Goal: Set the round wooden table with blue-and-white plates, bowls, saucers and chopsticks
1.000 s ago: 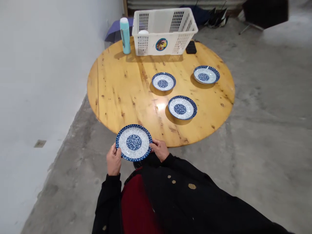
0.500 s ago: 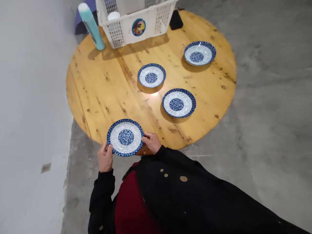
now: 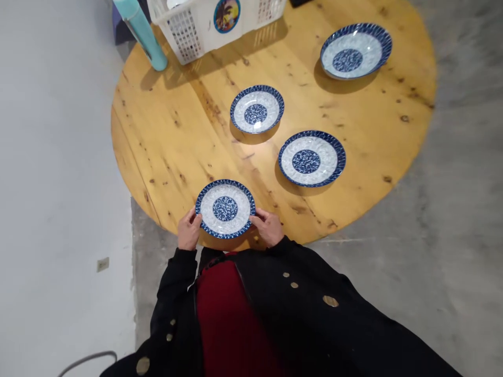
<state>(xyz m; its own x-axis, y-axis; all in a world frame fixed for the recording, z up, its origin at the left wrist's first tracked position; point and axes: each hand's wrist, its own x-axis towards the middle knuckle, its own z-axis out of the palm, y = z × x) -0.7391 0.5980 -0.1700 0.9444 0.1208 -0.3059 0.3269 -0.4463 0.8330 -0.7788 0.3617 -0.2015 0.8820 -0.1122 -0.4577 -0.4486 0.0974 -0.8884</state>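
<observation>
A blue-and-white plate [image 3: 225, 208] with a dark blue rim is held level between both hands at the near edge of the round wooden table [image 3: 165, 141]. My left hand [image 3: 189, 229] grips its left rim, thumb on top and fingers underneath. My right hand [image 3: 269, 226] pinches the right rim in the same way. Whether the plate's base touches the wood I cannot tell. Beyond it lie a small matching plate [image 3: 257, 109], a larger plate [image 3: 312, 158] to the right, and a deeper dish [image 3: 356, 51] at the far right.
At the back stands a white plastic basket [image 3: 231, 34] with a round picture sticker. A turquoise bottle [image 3: 142, 36] stands left of it. Part of a black object [image 3: 299, 2] shows at the top edge. A white wall [image 3: 58, 157] runs along the left.
The held plate has come rightward and farther over the table's near edge, with both hands still on it. My view has shifted closer, so the other dishes look larger.
</observation>
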